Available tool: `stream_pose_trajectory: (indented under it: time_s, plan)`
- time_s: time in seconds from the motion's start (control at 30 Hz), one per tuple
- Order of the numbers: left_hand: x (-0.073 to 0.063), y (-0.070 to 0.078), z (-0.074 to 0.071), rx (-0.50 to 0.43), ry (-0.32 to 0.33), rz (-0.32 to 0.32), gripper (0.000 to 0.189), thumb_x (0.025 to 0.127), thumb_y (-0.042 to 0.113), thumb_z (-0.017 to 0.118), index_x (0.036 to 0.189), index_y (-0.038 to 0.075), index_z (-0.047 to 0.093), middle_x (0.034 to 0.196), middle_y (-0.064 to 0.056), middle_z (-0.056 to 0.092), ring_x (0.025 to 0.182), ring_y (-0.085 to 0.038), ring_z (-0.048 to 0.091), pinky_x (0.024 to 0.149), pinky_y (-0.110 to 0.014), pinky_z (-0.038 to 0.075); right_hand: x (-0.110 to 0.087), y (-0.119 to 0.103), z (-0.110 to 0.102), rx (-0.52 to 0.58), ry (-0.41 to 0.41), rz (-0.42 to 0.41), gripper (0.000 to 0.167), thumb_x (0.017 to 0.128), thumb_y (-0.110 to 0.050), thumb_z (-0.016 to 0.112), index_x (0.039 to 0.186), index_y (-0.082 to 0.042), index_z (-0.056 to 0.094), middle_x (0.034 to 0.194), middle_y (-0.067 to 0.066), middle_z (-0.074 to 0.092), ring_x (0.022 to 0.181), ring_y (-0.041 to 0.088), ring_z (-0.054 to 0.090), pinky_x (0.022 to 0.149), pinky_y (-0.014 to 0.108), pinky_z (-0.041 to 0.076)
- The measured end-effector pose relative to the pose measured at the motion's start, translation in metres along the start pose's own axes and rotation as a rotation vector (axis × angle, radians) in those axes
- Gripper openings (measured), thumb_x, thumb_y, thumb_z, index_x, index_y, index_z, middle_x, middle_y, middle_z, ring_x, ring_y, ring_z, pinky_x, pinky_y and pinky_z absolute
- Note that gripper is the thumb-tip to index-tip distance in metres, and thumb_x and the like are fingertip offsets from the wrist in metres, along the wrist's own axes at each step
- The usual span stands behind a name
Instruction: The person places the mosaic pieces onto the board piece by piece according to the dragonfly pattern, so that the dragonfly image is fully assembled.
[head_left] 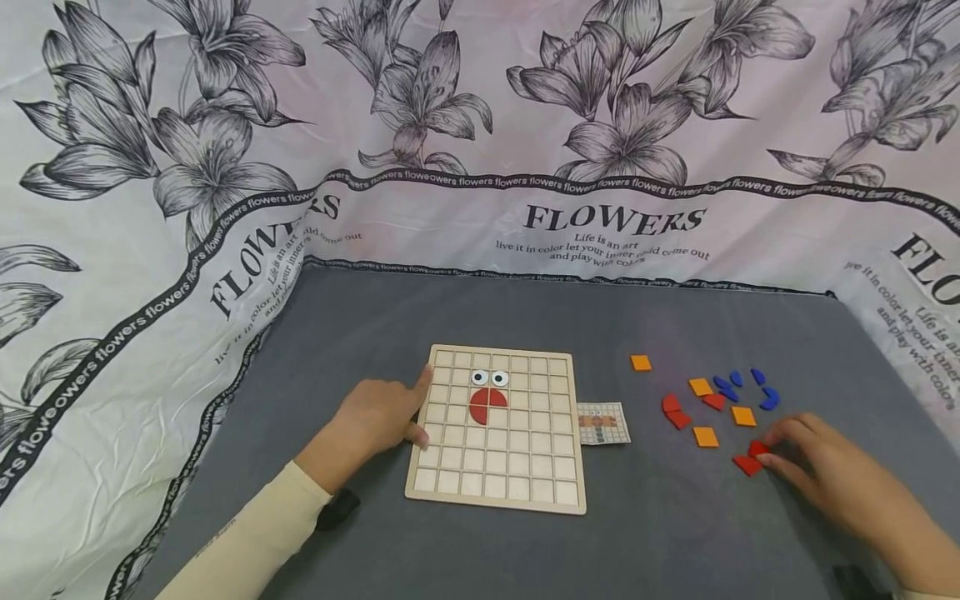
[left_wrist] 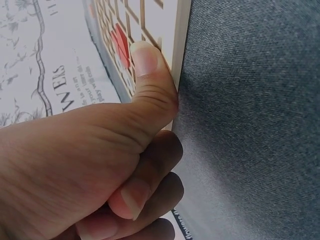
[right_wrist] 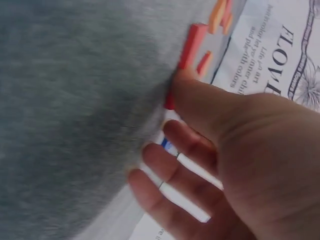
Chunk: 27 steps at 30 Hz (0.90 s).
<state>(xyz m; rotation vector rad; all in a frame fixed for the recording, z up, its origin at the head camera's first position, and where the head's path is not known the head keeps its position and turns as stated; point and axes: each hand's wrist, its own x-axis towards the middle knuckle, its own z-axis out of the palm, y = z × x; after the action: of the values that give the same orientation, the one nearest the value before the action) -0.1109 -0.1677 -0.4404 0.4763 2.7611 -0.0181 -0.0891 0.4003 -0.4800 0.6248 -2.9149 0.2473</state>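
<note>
Grip of the right hand point(head_left: 836, 467) narrow: thumb and forefinger at a small red piece point(head_left: 760, 448), apparently pinching it, low over the bench point(head_left: 652, 517). Second red piece point(head_left: 746, 465) just beside it, near-left side, touching or nearly so; cannot tell which. Orange square point(head_left: 705, 437) next, off to the left; beyond it, more red pieces point(head_left: 680, 418) and a loose patch of blue pieces point(head_left: 727, 387). Further left, picture card point(head_left: 611, 423) against the right edge of the wooden board point(head_left: 497, 461). Relation that matters, by my judgement: pinched piece lies well right of the board, level with its nearer half, right hand much the closer of the two; the span between runs leftward. Board's long axis points away from the person. On it, red shape point(head_left: 478, 402) lacking its lower-right quarter, below two eyes point(head_left: 480, 377). Farthest from the grip, left hand point(head_left: 378, 412) holds the board's left edge, thumb bent over the rim.
</note>
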Motion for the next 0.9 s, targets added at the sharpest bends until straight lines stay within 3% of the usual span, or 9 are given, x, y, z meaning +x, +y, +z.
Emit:
stream_pose_trajectory:
  time_s: [0.27, 0.53, 0.63, 0.73, 0.9]
  plan:
    - [-0.001, -0.003, 0.002, -0.01, 0.007, -0.003, 0.105, 0.085, 0.052, 0.08, 0.166, 0.006, 0.033, 0.06, -0.001, 0.053, 0.058, -0.019, 0.053, 0.062, -0.038, 0.046, 0.008, 0.0, -0.004, 0.084, -0.03, -0.035, 0.037, 0.079, -0.001, 0.09, 0.092, -0.016, 0.059, 0.091, -0.002, 0.05, 0.072, -0.002, 0.04, 0.058, 0.027, 0.039]
    - [0.0, -0.004, 0.002, -0.02, 0.002, 0.0, 0.105, 0.086, 0.053, 0.079, 0.167, 0.007, 0.031, 0.059, -0.001, 0.052, 0.056, -0.019, 0.051, 0.061, -0.037, 0.045, 0.008, -0.003, -0.006, 0.174, -0.181, 0.083, 0.027, 0.091, -0.008, 0.083, 0.097, -0.015, 0.057, 0.087, -0.003, 0.052, 0.067, -0.002, 0.043, 0.056, 0.027, 0.039]
    - [0.0, -0.005, 0.003, -0.021, 0.004, 0.005, 0.105, 0.086, 0.053, 0.079, 0.167, 0.007, 0.031, 0.059, -0.001, 0.052, 0.056, -0.019, 0.051, 0.061, -0.037, 0.045, 0.007, -0.004, -0.007, 0.214, -0.147, 0.074, 0.028, 0.09, -0.007, 0.083, 0.097, -0.016, 0.058, 0.082, -0.01, 0.056, 0.067, -0.005, 0.05, 0.056, 0.026, 0.045]
    - [0.0, -0.005, 0.003, -0.012, 0.019, 0.008, 0.104, 0.085, 0.053, 0.079, 0.166, 0.006, 0.033, 0.057, -0.001, 0.052, 0.055, -0.019, 0.051, 0.062, -0.038, 0.046, 0.008, -0.006, -0.007, 0.221, -0.056, 0.03, 0.034, 0.084, -0.002, 0.086, 0.095, -0.018, 0.058, 0.085, -0.012, 0.064, 0.074, -0.009, 0.056, 0.059, 0.022, 0.051]
    - [0.002, -0.004, 0.003, 0.002, 0.032, 0.011, 0.104, 0.084, 0.053, 0.08, 0.166, 0.006, 0.035, 0.057, -0.001, 0.051, 0.056, -0.019, 0.051, 0.062, -0.039, 0.047, 0.014, -0.014, -0.009, 0.26, 0.121, -0.075, 0.048, 0.072, 0.012, 0.086, 0.092, -0.018, 0.054, 0.105, 0.001, 0.069, 0.089, -0.011, 0.058, 0.064, 0.011, 0.049]
